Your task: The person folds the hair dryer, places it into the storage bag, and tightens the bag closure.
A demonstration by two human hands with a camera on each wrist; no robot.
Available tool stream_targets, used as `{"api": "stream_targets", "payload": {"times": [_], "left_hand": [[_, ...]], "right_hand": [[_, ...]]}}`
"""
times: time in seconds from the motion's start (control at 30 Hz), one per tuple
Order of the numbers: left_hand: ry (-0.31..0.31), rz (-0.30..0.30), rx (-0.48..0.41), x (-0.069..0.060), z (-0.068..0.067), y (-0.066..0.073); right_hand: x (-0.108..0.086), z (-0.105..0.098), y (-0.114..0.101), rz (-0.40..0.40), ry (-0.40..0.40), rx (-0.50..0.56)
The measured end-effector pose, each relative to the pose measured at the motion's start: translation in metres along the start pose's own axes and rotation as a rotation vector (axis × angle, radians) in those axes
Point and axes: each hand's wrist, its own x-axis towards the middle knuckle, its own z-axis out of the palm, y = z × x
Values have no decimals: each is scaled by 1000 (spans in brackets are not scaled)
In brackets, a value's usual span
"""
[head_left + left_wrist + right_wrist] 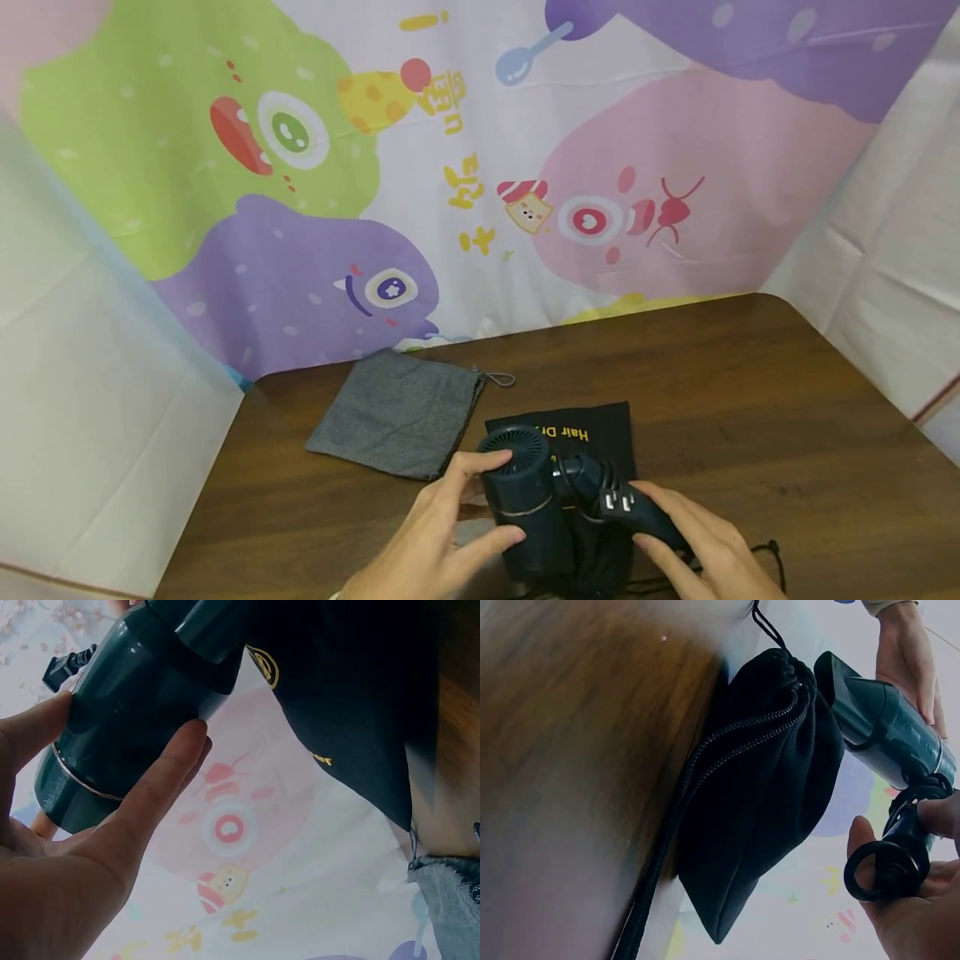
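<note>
A dark teal hair dryer [528,525] with a hinged handle [645,517] is held by both hands above the table. My left hand [438,533] grips its barrel, thumb on one side and fingers at the vented end. My right hand [712,542] holds the handle between thumb and fingers. In the right wrist view, the power cord [930,787] is wound round the handle, with a hanging loop at its base. A plug [67,669] shows beside the barrel in the left wrist view. Behind and below the dryer lies a black drawstring bag [607,425] with yellow lettering.
A grey drawstring pouch [397,412] lies flat on the brown wooden table [750,400], left of the black bag. Black cord [776,558] shows near my right hand. A cartoon-printed cloth [480,308] hangs behind the table, with white panels [97,400] at both sides.
</note>
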Motion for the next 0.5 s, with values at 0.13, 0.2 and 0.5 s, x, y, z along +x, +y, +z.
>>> {"api": "stream_targets", "payload": {"times": [0.13, 0.2, 0.5], "left_hand": [[-5, -45, -21, -1, -1, 2], [-3, -56, -24, 0, -1, 3], [80, -10, -37, 1, 1, 6]], "right_hand": [[1, 1, -3, 32, -9, 7], [2, 1, -4, 47, -9, 10], [2, 7, -13, 64, 80, -24]]}}
